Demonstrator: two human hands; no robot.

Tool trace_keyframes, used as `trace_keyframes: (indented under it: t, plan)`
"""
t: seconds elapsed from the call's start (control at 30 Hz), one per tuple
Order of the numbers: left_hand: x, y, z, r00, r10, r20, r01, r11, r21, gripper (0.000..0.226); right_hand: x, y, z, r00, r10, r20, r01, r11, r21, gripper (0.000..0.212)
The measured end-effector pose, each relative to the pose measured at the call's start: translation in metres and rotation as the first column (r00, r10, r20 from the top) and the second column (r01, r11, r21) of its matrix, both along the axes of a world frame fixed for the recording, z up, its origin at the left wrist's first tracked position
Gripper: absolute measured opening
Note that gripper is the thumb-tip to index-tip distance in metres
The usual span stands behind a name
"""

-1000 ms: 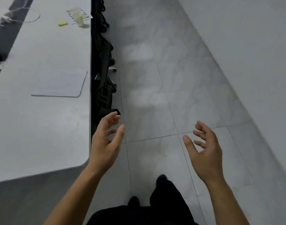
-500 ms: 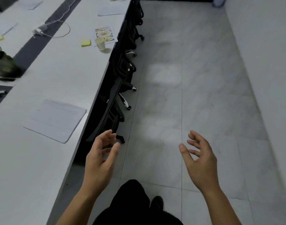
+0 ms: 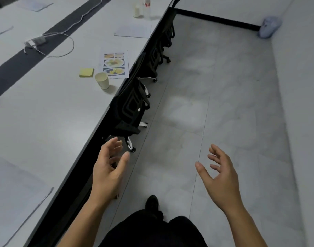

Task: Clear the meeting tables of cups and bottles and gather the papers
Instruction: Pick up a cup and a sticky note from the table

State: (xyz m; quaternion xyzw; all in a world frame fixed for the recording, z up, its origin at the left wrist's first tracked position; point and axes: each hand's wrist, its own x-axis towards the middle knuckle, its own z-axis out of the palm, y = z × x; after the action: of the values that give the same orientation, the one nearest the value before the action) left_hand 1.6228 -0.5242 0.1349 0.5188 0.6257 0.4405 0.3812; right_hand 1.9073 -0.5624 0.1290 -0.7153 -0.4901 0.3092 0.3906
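Note:
A long white meeting table runs along my left. On it stands a paper cup near the edge, beside a yellow sticky-note pad and a printed sheet with food photos. Farther off lie a white paper, a small white bottle and a clear plastic bottle. Another paper lies near me at lower left. My left hand and my right hand hover empty over the floor, fingers relaxed and spread, apart from the table.
Black office chairs are tucked under the table's right edge. A white charger with a looped cable lies by the table's dark centre strip. Grey tiled floor stretches ahead; a pale bag sits by the far wall.
I have walked forward along the table; the cup, sticky pad and photo sheet are nearer, and the far bottles came into view. Both hands stay empty in the same pose.

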Motion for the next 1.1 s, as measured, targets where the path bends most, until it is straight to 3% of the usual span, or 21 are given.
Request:
trace_keyframes:
  t: [0.27,0.47,0.73,0.93,1.1]
  plan:
    - [0.057,0.202,0.016,0.995,0.066,-0.071,-0.063,0.997,0.053,0.046,0.083,0.205,-0.003,1.000,0.009,-0.028,-0.008,0.999,0.035,0.058]
    - [0.102,0.295,-0.008,0.948,0.312,-0.068,-0.315,0.948,-0.037,0.044,0.120,0.383,-0.029,0.966,0.259,-0.016,-0.259,0.966,0.000,0.049]
    - [0.118,0.379,0.019,0.758,0.647,-0.079,-0.650,0.760,-0.006,0.051,0.072,0.600,0.007,0.736,0.675,0.055,-0.675,0.737,-0.010,0.052]
    - [0.091,0.418,-0.013,0.594,0.804,0.012,-0.798,0.591,-0.118,0.048,-0.015,0.682,-0.016,0.557,0.830,0.031,-0.828,0.558,-0.054,0.055]
    - [0.049,0.450,-0.034,0.529,0.847,0.042,-0.827,0.527,-0.196,0.046,-0.084,0.724,-0.028,0.465,0.885,0.033,-0.879,0.466,-0.105,0.055]
